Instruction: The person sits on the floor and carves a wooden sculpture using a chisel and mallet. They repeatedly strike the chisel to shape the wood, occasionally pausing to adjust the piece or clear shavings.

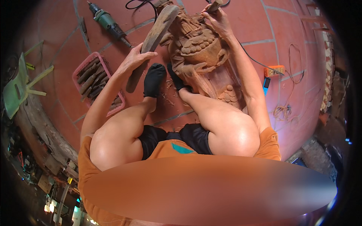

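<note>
My left hand [134, 59] is wrapped round a long wooden mallet [162, 28], which tilts up to the right beside a wood carving. My right hand [219, 24], at the carving's far end, grips a chisel [215, 5] by its wooden handle; the blade is mostly hidden by the fingers. The brown wood carving [201, 56] lies on the floor in front of me, partly between my right leg and right forearm. Rounded beads, folds and other relief shapes cover it. Its far end is partly hidden by the mallet.
To the left, a pink basket [77, 71] holds several wooden-handled tools. Beyond it lies a green power tool [107, 23]. An orange power strip [274, 71] and a blue phone [266, 86] lie to the right. A green plastic chair [17, 90] stands far left. Wood shavings [169, 92] lie near my feet.
</note>
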Demonstrator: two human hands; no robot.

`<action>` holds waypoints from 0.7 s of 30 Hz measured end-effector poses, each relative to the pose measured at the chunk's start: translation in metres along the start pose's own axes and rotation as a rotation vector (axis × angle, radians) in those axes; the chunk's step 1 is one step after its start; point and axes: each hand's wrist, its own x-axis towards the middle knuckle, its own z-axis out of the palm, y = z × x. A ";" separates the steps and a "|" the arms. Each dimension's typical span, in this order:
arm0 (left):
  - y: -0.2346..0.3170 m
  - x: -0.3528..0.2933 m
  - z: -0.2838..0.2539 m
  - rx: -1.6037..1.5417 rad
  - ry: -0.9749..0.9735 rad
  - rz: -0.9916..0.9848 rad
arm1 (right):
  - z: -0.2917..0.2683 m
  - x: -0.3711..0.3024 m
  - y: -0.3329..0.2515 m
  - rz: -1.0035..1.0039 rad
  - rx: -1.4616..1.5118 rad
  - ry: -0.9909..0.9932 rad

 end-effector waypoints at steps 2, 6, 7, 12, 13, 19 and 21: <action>0.001 -0.001 0.002 0.002 0.000 0.001 | 0.002 -0.006 -0.005 0.091 -0.097 0.010; 0.003 -0.002 0.004 0.027 0.017 -0.004 | 0.010 -0.005 -0.025 0.008 -0.115 0.083; 0.003 -0.002 0.004 0.021 0.010 0.002 | 0.014 -0.004 -0.030 -0.001 -0.121 0.119; 0.003 -0.003 0.003 0.026 0.006 -0.011 | 0.025 -0.002 -0.046 -0.004 -0.425 0.203; 0.002 -0.003 0.003 0.023 0.002 -0.013 | 0.025 -0.002 -0.046 -0.035 -0.402 0.192; -0.002 0.000 0.002 0.029 0.003 0.007 | 0.006 0.003 -0.023 -0.077 -0.300 0.031; -0.003 0.002 0.001 0.025 -0.010 -0.011 | 0.000 0.006 -0.016 -0.071 -0.279 -0.013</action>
